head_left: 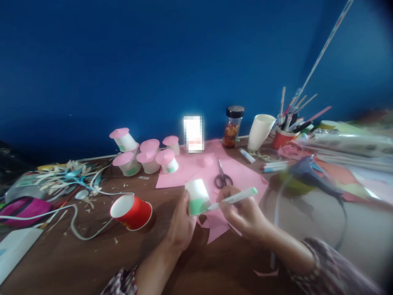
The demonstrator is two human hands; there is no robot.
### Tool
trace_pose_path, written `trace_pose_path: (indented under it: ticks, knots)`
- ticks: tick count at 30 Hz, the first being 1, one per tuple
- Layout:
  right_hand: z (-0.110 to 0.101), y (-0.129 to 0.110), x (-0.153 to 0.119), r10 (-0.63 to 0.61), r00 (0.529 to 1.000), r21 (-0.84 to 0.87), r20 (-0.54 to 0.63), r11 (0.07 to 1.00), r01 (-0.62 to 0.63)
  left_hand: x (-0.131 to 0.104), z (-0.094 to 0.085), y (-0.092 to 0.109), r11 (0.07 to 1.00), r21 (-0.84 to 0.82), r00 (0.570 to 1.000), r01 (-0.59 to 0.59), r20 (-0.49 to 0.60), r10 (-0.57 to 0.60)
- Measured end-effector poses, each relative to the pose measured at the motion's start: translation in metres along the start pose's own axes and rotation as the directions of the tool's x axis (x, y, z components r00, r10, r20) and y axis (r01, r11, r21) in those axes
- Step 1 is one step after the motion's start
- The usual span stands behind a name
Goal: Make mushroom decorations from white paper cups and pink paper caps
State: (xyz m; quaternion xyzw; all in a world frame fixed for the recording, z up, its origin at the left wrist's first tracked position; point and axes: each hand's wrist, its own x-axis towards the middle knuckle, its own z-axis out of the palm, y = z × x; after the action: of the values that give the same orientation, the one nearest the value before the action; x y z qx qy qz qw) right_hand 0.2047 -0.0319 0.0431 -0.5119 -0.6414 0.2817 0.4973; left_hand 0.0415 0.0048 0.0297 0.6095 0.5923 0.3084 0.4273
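Against a deep blue wall (172,61) that fills the upper half of the view, a person works at a dark brown table (92,266) partly covered by a large sheet of pink paper (242,172). At the table's centre, the left hand (181,225) grips a small white cup (197,196), its lower part coloured green, just in front of the sheet; the right hand (245,213), fingers closed around a white marker (236,199) with a green end, brings the tip to the cup's green band. To the right lies a blurred, blue-grey glue gun (316,174), and behind it a red pot (284,139) bristles with sticks and pens. Left of the pot, a tall white cup (260,133) leans in view near a dark-lidded jar (232,131) of amber contents. Across the table, left of the hands, a red paper cup (138,213) turns its white mouth leftward beside a looping white cord (75,225). Farther back, a cluster of small white cups (125,143) wears pink paper tops, two of them stacked. Black-handled scissors (223,180) rest on the pink sheet. Smallest of all, a thin pink scrap (266,273) lies near the right forearm.
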Motion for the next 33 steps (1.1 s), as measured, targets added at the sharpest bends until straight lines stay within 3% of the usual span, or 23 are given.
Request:
trace_pose_path:
  ticks: [7, 13, 22, 29, 33]
  knots:
    - [0.002, 0.005, 0.0, 0.019, 0.999, 0.018, -0.038, 1.0, -0.019, -0.001, 0.001, -0.006, 0.997, -0.003, 0.997, -0.074, 0.024, 0.074]
    - [0.001, 0.003, 0.001, -0.01, 1.0, 0.008, -0.014, 1.0, 0.01, 0.0, 0.0, -0.006, 0.998, -0.013, 0.998, -0.067, -0.005, 0.067]
    - [0.002, 0.007, -0.002, -0.005, 0.998, 0.035, -0.06, 0.999, 0.007, -0.004, 0.002, 0.014, 0.959, -0.282, 1.0, 0.016, 0.01, -0.013]
    - [0.002, 0.008, -0.003, -0.01, 0.999, 0.024, -0.054, 1.0, 0.011, -0.004, 0.002, 0.006, 0.983, -0.178, 0.998, 0.047, -0.028, -0.053]
    - [0.003, 0.01, -0.005, -0.016, 0.997, 0.038, -0.076, 0.999, 0.019, -0.004, 0.003, 0.004, 0.978, -0.208, 0.999, 0.016, -0.024, -0.021]
